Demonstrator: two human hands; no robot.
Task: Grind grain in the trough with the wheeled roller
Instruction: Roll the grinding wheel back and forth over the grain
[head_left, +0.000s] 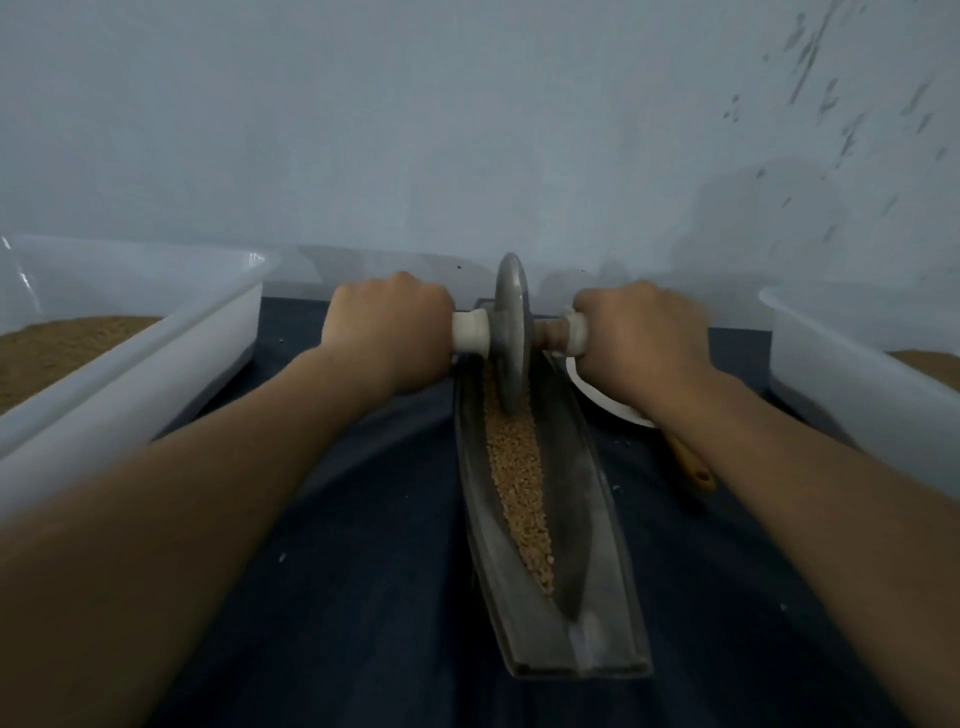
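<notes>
Wheeled roller (511, 332) stood upright at the far end of the trough (574, 519), disc edge down in the grain (519, 483) strung along the channel. Left hand (387, 322) and right hand (639, 332) each had fingers wrapped tight round a handle end, either side of the disc. A white tub (130, 374) sat left of the trough on the dark table (337, 597).
</notes>
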